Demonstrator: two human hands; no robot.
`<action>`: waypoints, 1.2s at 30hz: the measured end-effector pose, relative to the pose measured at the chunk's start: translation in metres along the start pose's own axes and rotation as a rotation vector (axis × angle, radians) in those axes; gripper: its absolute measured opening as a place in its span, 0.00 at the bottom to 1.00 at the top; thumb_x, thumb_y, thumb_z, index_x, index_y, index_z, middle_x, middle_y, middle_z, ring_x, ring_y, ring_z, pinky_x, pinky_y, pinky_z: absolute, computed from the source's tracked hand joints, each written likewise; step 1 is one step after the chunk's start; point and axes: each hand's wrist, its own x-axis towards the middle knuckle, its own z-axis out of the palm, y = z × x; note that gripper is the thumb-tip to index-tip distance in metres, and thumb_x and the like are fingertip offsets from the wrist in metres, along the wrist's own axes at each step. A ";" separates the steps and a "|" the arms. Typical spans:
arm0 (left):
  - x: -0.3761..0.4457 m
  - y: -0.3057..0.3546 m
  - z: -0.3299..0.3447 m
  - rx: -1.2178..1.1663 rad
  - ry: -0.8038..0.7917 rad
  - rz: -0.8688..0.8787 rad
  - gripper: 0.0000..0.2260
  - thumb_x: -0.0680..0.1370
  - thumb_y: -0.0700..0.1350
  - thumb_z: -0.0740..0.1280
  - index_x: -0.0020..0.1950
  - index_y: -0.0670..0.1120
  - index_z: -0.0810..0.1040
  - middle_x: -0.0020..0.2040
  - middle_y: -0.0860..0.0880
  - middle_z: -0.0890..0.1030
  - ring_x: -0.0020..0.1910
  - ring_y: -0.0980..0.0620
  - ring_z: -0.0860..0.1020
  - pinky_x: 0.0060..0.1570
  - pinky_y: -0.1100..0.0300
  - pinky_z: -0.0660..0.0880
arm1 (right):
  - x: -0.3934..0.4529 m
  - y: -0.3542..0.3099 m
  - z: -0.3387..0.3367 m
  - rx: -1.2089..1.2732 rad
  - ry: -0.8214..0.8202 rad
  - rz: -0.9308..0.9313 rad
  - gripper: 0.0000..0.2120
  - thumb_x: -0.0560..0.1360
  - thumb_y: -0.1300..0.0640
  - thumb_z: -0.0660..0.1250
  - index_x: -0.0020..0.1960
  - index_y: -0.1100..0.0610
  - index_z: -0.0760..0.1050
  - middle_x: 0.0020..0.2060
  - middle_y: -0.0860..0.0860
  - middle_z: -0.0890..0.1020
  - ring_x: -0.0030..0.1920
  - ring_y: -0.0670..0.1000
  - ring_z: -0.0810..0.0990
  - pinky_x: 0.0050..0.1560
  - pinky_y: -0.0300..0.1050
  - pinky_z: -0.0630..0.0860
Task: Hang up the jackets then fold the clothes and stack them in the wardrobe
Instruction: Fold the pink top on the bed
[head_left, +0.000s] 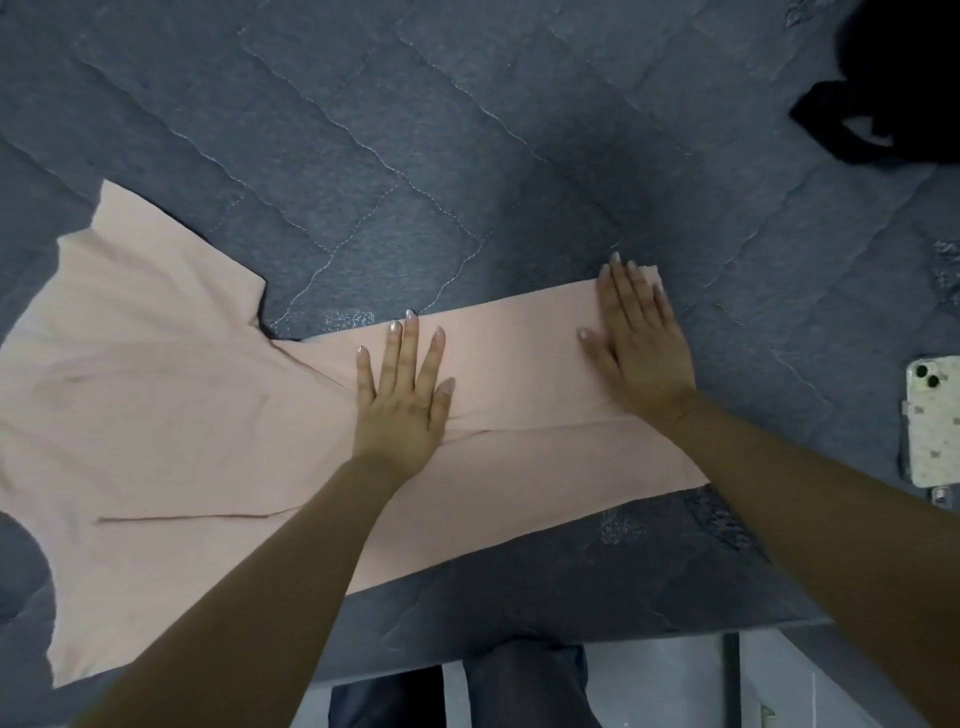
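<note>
Head view, looking down onto a bed with a grey-blue quilted cover.

Pale pink garment lies spread flat on the quilt, filling the left and centre of the frame. Wide part with a short sleeve sits at the left; a narrower band runs right toward the centre-right. One long crease shows at lower left of the cloth; a fold line runs under the hands.

Left hand: fingers straight and spread, palm down, pressing flat on the garment at frame centre. Holds nothing.

Right hand: fingers straight and close together, palm down, pressing the right end of the pink band; fingertips reach the cloth's far corner. Holds nothing.

Both forearms bare, entering from the bottom edge.

Other items: dark black cloth at upper right on the quilt, well apart from the garment. Phone in a patterned pale case lies face down at the right edge. Person's dark trousers visible at bottom centre, beside the bed edge.
</note>
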 end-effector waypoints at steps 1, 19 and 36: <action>0.000 0.000 0.000 -0.011 -0.005 -0.009 0.25 0.82 0.57 0.38 0.77 0.55 0.33 0.78 0.50 0.33 0.77 0.51 0.33 0.72 0.48 0.27 | -0.002 0.001 -0.002 -0.005 0.007 0.044 0.32 0.83 0.41 0.42 0.80 0.59 0.41 0.79 0.52 0.43 0.79 0.50 0.42 0.78 0.49 0.41; -0.028 -0.206 -0.130 -0.739 0.473 -0.311 0.11 0.77 0.36 0.64 0.57 0.44 0.79 0.58 0.46 0.78 0.58 0.48 0.75 0.60 0.63 0.69 | 0.008 -0.292 -0.039 0.817 -0.068 0.070 0.12 0.81 0.62 0.61 0.61 0.66 0.77 0.58 0.60 0.79 0.58 0.57 0.76 0.58 0.35 0.68; 0.016 -0.294 -0.171 -0.898 0.238 -0.093 0.07 0.81 0.49 0.65 0.47 0.47 0.77 0.37 0.60 0.74 0.33 0.68 0.72 0.36 0.73 0.67 | 0.080 -0.390 -0.054 1.215 0.247 0.333 0.11 0.80 0.56 0.66 0.42 0.62 0.78 0.33 0.46 0.70 0.34 0.42 0.67 0.37 0.34 0.67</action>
